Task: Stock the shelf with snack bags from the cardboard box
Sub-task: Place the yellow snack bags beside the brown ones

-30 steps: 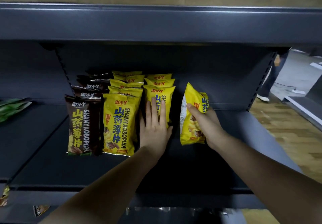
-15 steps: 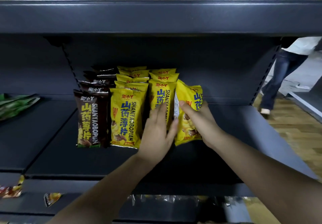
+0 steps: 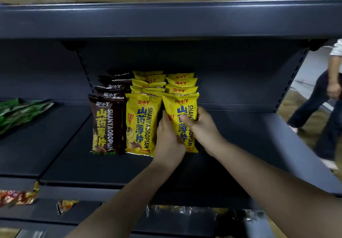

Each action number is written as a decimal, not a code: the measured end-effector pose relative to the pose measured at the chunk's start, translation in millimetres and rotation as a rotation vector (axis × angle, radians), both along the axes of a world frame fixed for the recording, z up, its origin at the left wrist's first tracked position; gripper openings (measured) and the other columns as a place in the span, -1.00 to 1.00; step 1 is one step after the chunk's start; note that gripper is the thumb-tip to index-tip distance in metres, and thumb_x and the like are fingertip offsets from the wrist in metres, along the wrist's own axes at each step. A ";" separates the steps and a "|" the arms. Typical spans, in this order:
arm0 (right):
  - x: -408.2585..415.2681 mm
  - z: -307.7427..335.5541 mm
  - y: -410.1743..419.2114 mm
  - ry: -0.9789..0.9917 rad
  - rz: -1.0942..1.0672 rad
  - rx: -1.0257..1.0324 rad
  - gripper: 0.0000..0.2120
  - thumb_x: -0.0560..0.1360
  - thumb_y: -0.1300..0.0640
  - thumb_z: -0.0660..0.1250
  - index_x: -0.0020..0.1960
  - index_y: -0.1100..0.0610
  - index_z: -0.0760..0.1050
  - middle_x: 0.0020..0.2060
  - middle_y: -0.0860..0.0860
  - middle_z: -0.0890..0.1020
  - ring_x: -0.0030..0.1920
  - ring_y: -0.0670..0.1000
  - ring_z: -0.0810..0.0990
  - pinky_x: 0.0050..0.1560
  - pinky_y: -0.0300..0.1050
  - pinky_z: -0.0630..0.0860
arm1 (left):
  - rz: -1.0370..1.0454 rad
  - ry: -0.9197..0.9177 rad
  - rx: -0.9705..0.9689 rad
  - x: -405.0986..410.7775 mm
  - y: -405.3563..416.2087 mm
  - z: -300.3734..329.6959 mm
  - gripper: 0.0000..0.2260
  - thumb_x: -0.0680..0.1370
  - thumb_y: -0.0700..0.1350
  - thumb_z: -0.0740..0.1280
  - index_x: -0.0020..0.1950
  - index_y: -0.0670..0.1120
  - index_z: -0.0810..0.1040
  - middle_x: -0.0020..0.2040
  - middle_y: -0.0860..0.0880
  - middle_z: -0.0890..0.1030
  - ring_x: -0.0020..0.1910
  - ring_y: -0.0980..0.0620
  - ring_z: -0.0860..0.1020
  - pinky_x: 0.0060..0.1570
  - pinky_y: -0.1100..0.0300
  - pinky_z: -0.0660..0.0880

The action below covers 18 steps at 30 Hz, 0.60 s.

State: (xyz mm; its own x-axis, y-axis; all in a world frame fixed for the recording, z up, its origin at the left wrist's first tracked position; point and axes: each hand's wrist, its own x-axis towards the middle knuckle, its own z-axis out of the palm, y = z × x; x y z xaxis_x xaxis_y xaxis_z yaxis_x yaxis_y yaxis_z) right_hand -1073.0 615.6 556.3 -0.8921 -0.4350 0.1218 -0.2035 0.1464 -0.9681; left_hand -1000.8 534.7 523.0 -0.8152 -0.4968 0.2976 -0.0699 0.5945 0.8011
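A yellow snack bag (image 3: 182,106) stands upright at the front of the right-hand yellow row on the dark shelf (image 3: 249,137). My right hand (image 3: 199,126) grips its right side, thumb across the front. My left hand (image 3: 169,141) presses against its left edge. To the left stand another row of yellow bags (image 3: 141,123) and a row of brown bags (image 3: 106,126). The cardboard box is out of view.
Green bags (image 3: 20,113) lie on the neighbouring shelf at left. Loose snack packets (image 3: 17,197) sit on the lower shelf. Another person (image 3: 325,97) walks on the wooden floor at right. The upper shelf's edge (image 3: 166,21) overhangs. Shelf space right of the bags is bare.
My right hand carried the yellow bag leftward and turned it face-forward into the front of the right yellow row. My left hand shifted from the row onto the bag's left edge.
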 end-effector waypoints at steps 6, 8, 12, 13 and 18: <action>-0.7 -15.4 -16.0 0.002 -0.111 -0.088 -0.74 0.50 0.15 0.39 0.12 0.24 0.46 0.02 0.10 0.64 0.04 0.07 0.62 0.13 0.09 0.53 | 0.078 -0.125 -0.138 -5.2 13.6 3.9 -0.06 0.45 -0.09 0.38 0.52 -0.16 -0.29 0.52 -0.13 0.03 0.52 -0.12 0.02 0.46 0.01 0.05; -4.0 -21.2 -17.0 0.090 -0.150 0.002 -0.65 0.46 0.07 0.43 0.14 0.22 0.45 0.06 0.10 0.59 0.12 0.08 0.55 0.17 0.10 0.49 | 0.061 -0.163 -0.076 -10.5 7.0 4.0 -0.01 0.42 -0.08 0.42 0.52 -0.10 -0.30 0.49 -0.11 0.09 0.49 -0.13 0.09 0.42 -0.03 0.15; -9.3 -23.3 -14.7 0.097 -0.139 0.020 -0.41 0.40 0.02 0.48 0.34 0.14 0.34 0.26 0.06 0.43 0.30 -0.02 0.40 0.33 -0.02 0.38 | 0.016 -0.112 -0.003 -15.8 -0.6 -1.1 0.06 0.34 -0.10 0.51 0.53 -0.03 -0.24 0.47 -0.10 0.14 0.47 -0.15 0.16 0.40 -0.02 0.22; -10.4 -23.9 -14.5 0.087 -0.093 -0.021 -0.47 0.42 0.04 0.47 0.31 0.09 0.35 0.26 0.05 0.46 0.28 -0.02 0.45 0.31 0.02 0.43 | 0.014 -0.088 -0.008 -15.5 -1.5 -3.6 0.06 0.33 -0.10 0.52 0.53 -0.03 -0.23 0.47 -0.09 0.14 0.47 -0.13 0.16 0.40 0.01 0.21; -8.9 -27.6 -11.3 0.169 -0.035 -0.078 -0.61 0.48 0.04 0.40 0.26 -0.05 0.36 0.15 0.01 0.56 0.16 -0.05 0.56 0.19 0.04 0.53 | 0.028 -0.003 -0.054 -15.7 -3.5 -11.5 0.03 0.35 -0.10 0.52 0.54 -0.03 -0.18 0.46 -0.04 0.17 0.47 -0.06 0.16 0.39 0.08 0.20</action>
State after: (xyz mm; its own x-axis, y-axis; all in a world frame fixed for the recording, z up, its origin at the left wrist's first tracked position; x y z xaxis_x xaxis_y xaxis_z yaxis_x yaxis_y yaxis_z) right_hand -1081.9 604.3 528.6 -0.8706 -0.3873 0.3033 -0.3601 0.0818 -0.9293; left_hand -1016.5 531.2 511.5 -0.8022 -0.5028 0.3221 -0.0894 0.6345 0.7677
